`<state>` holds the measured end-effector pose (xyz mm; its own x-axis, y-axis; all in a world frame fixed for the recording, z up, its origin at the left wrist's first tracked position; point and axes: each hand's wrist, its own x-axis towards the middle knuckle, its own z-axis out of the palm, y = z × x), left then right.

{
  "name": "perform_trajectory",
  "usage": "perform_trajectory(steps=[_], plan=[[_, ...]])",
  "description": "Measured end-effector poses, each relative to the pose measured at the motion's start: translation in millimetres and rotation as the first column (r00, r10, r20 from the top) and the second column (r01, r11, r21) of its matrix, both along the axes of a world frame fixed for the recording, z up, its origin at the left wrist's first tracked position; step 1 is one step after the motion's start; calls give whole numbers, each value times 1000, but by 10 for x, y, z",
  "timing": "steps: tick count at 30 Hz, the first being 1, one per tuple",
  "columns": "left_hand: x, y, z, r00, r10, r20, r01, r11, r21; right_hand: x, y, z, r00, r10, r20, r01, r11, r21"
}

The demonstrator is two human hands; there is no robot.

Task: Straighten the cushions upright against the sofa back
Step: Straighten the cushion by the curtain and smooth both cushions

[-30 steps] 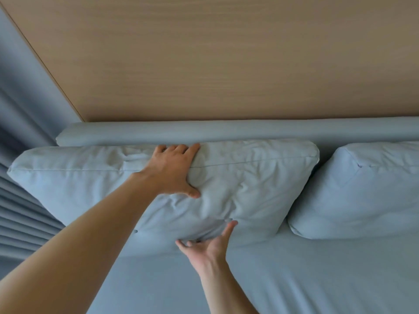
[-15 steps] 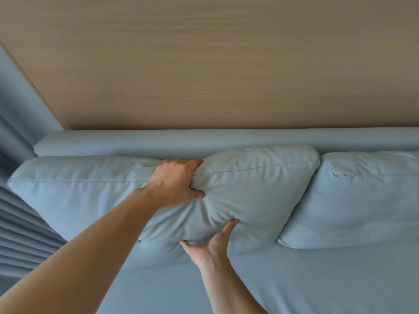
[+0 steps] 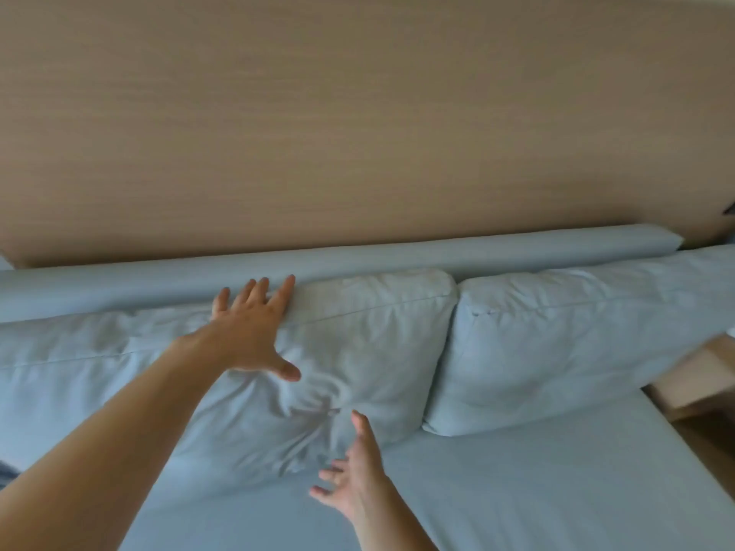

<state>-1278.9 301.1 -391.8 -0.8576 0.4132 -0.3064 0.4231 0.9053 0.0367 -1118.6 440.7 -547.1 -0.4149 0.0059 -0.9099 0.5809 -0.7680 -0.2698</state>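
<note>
A long pale blue cushion (image 3: 382, 336) leans against the sofa back (image 3: 358, 258), creased near its lower middle. My left hand (image 3: 250, 332) lies flat and open over its top edge, fingers spread and reaching onto the sofa back. My right hand (image 3: 354, 475) hovers open at the cushion's lower edge, thumb up, holding nothing. A second pale blue cushion (image 3: 557, 351) stands upright to the right, touching the first one.
The blue sofa seat (image 3: 517, 491) spreads in front of the cushions. A wood-panelled wall (image 3: 358, 133) rises behind the sofa. A light wooden side table (image 3: 700, 383) sits past the sofa's right end.
My left hand has let go of its pinch on the cushion's top and now lies flat. My right hand has come off the lower edge. The view has shifted right.
</note>
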Motion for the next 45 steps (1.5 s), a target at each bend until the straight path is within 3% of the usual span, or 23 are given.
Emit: perform_trajectory(steps=[3, 5, 6, 8, 10, 11, 12, 14, 17, 20, 25, 29, 41, 45], plan=[[204, 712, 299, 992, -121, -43, 125, 984, 130, 202, 936, 124, 992, -122, -11, 120, 945, 303], [360, 1348, 503, 967, -227, -114, 246, 949, 196, 280, 1713, 352, 983, -182, -22, 162, 803, 573], [442, 1726, 588, 952, -271, -143, 298, 928, 223, 324, 2156, 508, 985, -171, -26, 137, 673, 727], [586, 2468, 708, 928, -325, -182, 365, 891, 269, 393, 3051, 846, 1000, -15, 14, -10, 244, 970], [687, 3164, 704, 916, -348, -202, 392, 881, 264, 438, 3895, 1177, 959, 222, 178, -114, -271, 956], [721, 3495, 660, 911, -354, -213, 400, 885, 237, 430, 4299, 1352, 898, 322, 299, -125, -466, 876], [736, 3810, 589, 910, -353, -217, 395, 897, 199, 381, 4702, 1467, 807, 400, 434, -132, -595, 793], [710, 4388, 407, 926, -330, -186, 353, 929, 112, 204, 5444, 1729, 569, 465, 678, -191, -727, 659], [632, 5008, 124, 955, -285, -85, 284, 959, -16, -124, 6310, 1889, 281, 414, 866, -289, -824, 488], [575, 5272, -117, 969, -233, -83, 223, 968, -113, -348, 6781, 1756, 143, 387, 911, -299, -860, 413], [498, 5256, -232, 968, -173, -181, 169, 985, -38, -533, 6872, 1494, 253, 470, 846, -146, -846, 513], [487, 5180, -203, 959, -169, -228, 164, 986, -41, -598, 6801, 1467, 284, 499, 819, -88, -837, 541], [389, 4946, -300, 958, -137, -250, 127, 990, -55, -697, 6591, 1224, 311, 534, 786, -77, -810, 581], [424, 4985, -281, 961, -124, -247, 109, 991, -75, -679, 6644, 1285, 270, 519, 811, -107, -821, 561]])
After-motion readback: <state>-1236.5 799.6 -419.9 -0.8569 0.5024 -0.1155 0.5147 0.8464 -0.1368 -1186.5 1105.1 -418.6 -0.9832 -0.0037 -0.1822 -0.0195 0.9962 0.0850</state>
